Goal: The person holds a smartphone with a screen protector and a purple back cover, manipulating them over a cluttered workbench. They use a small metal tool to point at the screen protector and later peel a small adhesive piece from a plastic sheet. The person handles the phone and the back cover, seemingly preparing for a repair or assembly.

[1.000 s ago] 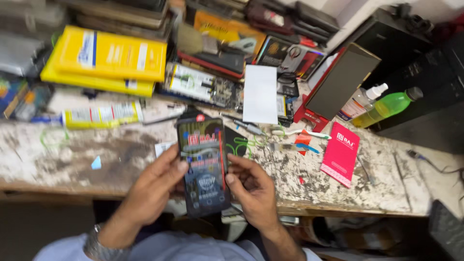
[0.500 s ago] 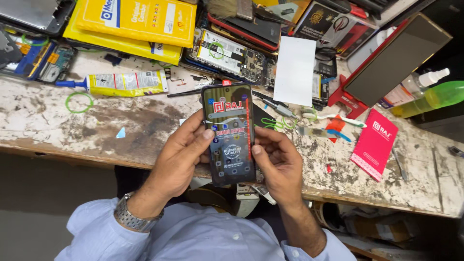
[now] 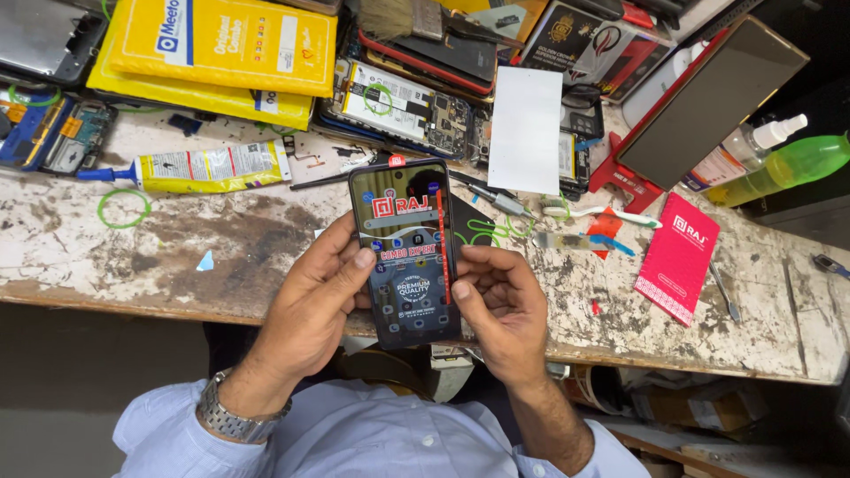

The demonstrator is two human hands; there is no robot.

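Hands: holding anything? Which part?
Both hold one phone, screen up. The left hand grips its left long edge, thumb on the glass; the right hand grips the right edge near the lower half.

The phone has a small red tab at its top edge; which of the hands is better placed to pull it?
Probably the right hand. It touches the phone only by the thumb at the right edge, so it could let go. The left hand wraps the phone's left side and back, bearing it. The red tab is far from both.

A phone repair workshop: along the back edge of the scarred, stained counter [image 3: 133,248] lie an opened phone [image 3: 403,102], a glue tube [image 3: 208,166], tweezers [image 3: 496,199] and a spray bottle [image 3: 739,155].
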